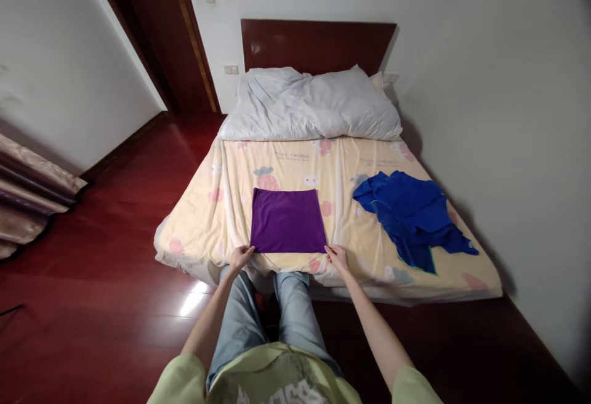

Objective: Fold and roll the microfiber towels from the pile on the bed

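A purple cloth [289, 222], folded into a flat rectangle, lies on the bed near its front edge. My left hand [241, 257] pinches the cloth's near left corner between thumb and fingers. At the near right corner, my right hand [337, 257] grips the cloth in the same way. The near edge runs straight between both hands. To the right, apart from my hands, a crumpled blue garment [410, 213] is spread loosely on the bed.
The bed has a yellow printed sheet [198, 207], a grey-white quilt [314, 105] bunched at the far end and a dark wooden headboard [318, 44]. A wall [503, 114] runs along the right side. Red floor [115, 231] and a curtain [32, 194] are at left.
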### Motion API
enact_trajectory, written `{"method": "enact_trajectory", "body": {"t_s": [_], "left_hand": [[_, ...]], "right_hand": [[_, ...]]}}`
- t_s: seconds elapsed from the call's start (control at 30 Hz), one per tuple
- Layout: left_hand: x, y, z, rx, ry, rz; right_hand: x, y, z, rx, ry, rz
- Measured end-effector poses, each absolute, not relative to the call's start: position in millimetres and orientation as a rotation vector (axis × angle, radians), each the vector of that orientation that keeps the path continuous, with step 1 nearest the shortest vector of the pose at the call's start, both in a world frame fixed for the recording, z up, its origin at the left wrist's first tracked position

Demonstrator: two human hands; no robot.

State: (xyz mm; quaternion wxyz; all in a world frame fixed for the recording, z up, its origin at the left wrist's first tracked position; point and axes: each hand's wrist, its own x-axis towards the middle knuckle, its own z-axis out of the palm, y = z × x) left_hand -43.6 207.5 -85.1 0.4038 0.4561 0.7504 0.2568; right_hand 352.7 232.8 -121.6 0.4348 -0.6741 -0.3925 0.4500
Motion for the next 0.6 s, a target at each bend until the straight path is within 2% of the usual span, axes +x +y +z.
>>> {"method": "enact_trajectory", "body": {"t_s": [0.3,0.6], "left_hand": [[-62,199,-99,1.240,1.833,0.732],[-75,182,-80,1.349,1.735,0.660]], "right_hand": [[370,224,-114,-1.628,-0.932,1.272],[380,222,-107,-1.710,-1.016,1.361]]}}
